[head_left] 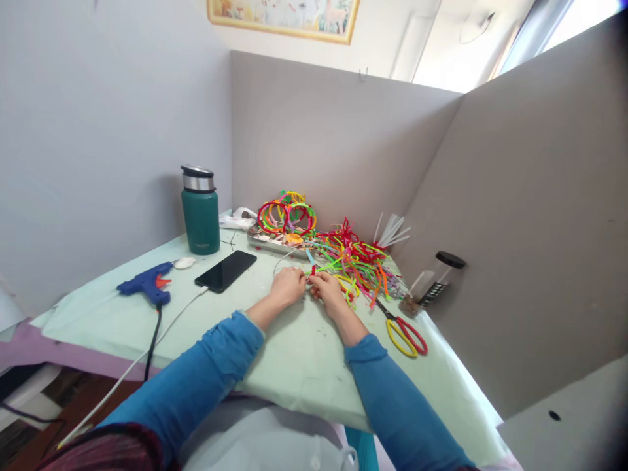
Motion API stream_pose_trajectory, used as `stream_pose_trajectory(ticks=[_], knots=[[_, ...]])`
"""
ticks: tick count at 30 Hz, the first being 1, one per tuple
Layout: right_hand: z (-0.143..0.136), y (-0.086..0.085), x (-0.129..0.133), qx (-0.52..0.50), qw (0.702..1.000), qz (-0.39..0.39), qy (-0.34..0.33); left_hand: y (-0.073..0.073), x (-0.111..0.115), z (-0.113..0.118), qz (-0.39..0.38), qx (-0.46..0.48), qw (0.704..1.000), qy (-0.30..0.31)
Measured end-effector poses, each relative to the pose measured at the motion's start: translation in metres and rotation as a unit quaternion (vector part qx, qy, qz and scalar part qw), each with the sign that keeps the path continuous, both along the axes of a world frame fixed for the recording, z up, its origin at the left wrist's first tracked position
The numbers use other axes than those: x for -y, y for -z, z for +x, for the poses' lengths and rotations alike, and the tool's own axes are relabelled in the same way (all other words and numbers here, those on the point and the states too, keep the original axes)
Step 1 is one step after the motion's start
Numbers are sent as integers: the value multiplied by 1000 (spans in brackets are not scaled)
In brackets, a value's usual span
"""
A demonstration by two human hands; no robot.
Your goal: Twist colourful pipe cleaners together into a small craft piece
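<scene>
The right hand (330, 292) pinched a small red fuzzy wire (313, 269) over the middle of the table (294, 366), just before a pile of coloured wires (360, 258). The left hand (288, 286) was curled beside it, its grip indiscernible. Scissors (420, 338) lay to the right, a phone (226, 271) to the left.

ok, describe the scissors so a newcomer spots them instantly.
On the pale green tablecloth, find the big pipe cleaner tangle. The scissors lie near its front edge, right of the right hand. Unlike the tangle and clear jar beside them, they have dark blades and two handle loops, one yellow, one red.
</scene>
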State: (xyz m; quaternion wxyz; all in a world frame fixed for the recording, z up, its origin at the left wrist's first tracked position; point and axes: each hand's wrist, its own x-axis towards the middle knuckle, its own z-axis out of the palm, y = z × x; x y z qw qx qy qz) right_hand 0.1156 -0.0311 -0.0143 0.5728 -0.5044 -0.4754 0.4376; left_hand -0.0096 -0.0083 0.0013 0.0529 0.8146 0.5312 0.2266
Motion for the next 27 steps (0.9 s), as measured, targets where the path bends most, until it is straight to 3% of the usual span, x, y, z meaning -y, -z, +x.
stream_pose_trajectory(ticks=[16, 27], knots=[[0, 1, -1, 0, 1000, -1, 3, -7, 5, -2, -23, 7, 998, -56], [1, 2, -2, -6, 1000, 6, -5, -2, 0, 0, -32, 22, 998, -44]])
